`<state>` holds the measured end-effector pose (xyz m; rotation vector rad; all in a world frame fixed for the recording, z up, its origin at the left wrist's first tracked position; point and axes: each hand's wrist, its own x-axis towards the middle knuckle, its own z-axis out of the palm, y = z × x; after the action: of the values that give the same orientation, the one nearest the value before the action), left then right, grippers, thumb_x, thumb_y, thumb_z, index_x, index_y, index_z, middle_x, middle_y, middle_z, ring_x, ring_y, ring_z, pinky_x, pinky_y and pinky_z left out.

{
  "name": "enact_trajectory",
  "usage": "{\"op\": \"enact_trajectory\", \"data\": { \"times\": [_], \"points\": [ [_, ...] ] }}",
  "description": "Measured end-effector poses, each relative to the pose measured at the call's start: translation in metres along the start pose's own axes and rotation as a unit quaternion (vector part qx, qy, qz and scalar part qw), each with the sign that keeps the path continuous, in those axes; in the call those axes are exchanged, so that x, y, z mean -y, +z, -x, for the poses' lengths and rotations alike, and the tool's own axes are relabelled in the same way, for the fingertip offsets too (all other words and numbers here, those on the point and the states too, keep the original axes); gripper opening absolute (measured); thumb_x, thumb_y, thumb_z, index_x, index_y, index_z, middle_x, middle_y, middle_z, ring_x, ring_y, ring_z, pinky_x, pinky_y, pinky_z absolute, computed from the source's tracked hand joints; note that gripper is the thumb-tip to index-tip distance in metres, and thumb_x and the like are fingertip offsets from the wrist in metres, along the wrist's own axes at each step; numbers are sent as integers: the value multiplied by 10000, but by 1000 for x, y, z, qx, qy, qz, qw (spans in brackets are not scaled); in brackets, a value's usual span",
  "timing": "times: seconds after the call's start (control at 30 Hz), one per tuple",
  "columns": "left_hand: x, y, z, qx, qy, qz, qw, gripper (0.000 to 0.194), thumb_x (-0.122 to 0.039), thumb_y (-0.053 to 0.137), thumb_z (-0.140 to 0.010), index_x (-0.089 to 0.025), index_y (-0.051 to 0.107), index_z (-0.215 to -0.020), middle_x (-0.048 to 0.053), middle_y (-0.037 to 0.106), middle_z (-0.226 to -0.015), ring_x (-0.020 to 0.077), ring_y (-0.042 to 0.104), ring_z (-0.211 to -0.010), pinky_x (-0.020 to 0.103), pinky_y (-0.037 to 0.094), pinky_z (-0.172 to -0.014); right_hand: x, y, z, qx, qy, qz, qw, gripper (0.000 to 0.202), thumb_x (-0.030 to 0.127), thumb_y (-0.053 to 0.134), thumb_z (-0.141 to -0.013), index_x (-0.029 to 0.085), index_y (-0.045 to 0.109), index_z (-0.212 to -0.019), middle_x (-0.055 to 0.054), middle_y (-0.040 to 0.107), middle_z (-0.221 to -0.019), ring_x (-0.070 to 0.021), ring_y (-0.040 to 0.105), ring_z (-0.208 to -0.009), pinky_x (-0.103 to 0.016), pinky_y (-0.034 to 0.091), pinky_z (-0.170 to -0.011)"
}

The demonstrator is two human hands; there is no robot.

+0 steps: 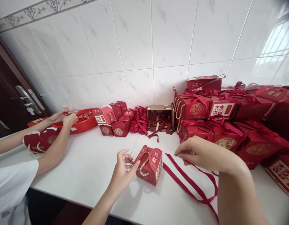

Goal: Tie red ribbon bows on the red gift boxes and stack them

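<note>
Box: deep red and squarish, with straight sides; one lower corner points toward me, and a soft shadow falls beside it.
Flaps: two rounded ones folded over its top, the right one printed with gold characters.
Handle: a loop of twisted, pale gold cord, coming from the top and drooping over the face on my left.
Panel: pale, with red markings, on the right side; I see it at too sharp an angle to read.
Place: the box stands upright on the white surface, before me and between my two grips.
Left grip: loosely curled, thumb parted from fingers, thumb tip at the box's left edge; I cannot tell whether I press on it.
Right grip: fingertips drawn together in a pinch on the ribbon, raised to the right of the box.
Ribbon: dark red, flat and narrow; its strands lie on the surface, cross near my right forearm, and one reaches the box's right side.
Right: a tall stack of similar boxes, many with bows.
Behind: an open carton of dark strips, a ribbon heap and a smaller cluster of boxes.
Left: a co-worker's hands at a red basin.
</note>
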<state>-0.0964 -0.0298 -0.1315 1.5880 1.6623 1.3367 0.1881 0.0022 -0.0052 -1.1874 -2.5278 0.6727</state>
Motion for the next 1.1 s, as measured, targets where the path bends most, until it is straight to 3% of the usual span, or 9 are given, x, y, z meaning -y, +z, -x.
{"op": "enact_trajectory", "data": {
  "times": [0.1,0.3,0.4,0.5,0.67,0.83,0.93,1.03,1.1],
  "points": [
    [6,-1,4,-15,-14,48,999,446,-391,605,-796,-234,330,-1110,-26,526,-772,150,580,-734,293,509,-681,-1,2,-8,31,7,-33,999,229,230,466,-847,217,636,-999,-5,701,-715,-140,609,-610,-236,436,-577],
    [24,0,30,-67,-2,-15,998,361,-374,528,-846,-229,365,-1133,0,602,-785,173,616,-739,313,495,-691,-5,7,-23,62,13,-39,997,208,210,447,-843,203,635,-932,-12,693,-698,-135,597,-599,-228,421,-554],
    [34,2,43,-72,70,-144,984,214,-279,525,-832,-222,485,-1036,24,610,-821,194,613,-793,332,491,-728,-5,9,-28,53,25,-27,998,234,210,446,-845,193,669,-910,-21,686,-671,-144,607,-621,-234,428,-576],
    [40,1,51,-48,159,-190,968,85,-180,485,-842,-216,558,-866,33,589,-829,184,595,-801,297,489,-700,-6,11,-31,46,27,-20,998,251,194,449,-838,201,667,-961,-17,689,-679,-144,610,-627,-232,428,-576],
    [39,-8,67,-23,272,-177,946,179,-74,503,-832,-217,599,-880,58,558,-917,178,570,-872,284,497,-742,-5,13,-30,65,9,-25,998,252,199,465,-837,214,632,-1025,-10,690,-698,-133,584,-593,-224,412,-548],
    [27,-9,98,5,352,-176,919,405,-5,451,-812,-313,689,-922,67,551,-1031,210,532,-1007,343,490,-821,-4,16,-33,64,0,-29,998,296,213,465,-845,227,585,-1116,1,686,-716,-131,565,-597,-226,410,-567],
    [22,-9,98,-75,313,-130,938,318,-65,495,-821,-306,677,-923,63,564,-1039,229,533,-1029,384,468,-870,-2,20,-37,73,-5,-32,997,318,229,472,-847,231,571,-1150,-1,678,-721,-131,558,-593,-225,406,-567],
    [20,-9,73,-140,149,-15,979,269,-224,573,-836,-279,574,-1100,80,564,-1162,254,535,-1108,405,463,-908,4,26,-43,72,-18,-36,997,337,230,497,-838,234,566,-1168,-14,686,-781,-138,581,-642,-224,414,-590],
    [17,-6,51,-112,46,71,990,365,-349,572,-846,-260,514,-1195,102,516,-1310,281,467,-1240,418,447,-951,7,30,-47,73,-31,-36,996,348,217,513,-827,237,569,-1170,-22,691,-827,-142,595,-674,-223,415,-597]
  ]
}}
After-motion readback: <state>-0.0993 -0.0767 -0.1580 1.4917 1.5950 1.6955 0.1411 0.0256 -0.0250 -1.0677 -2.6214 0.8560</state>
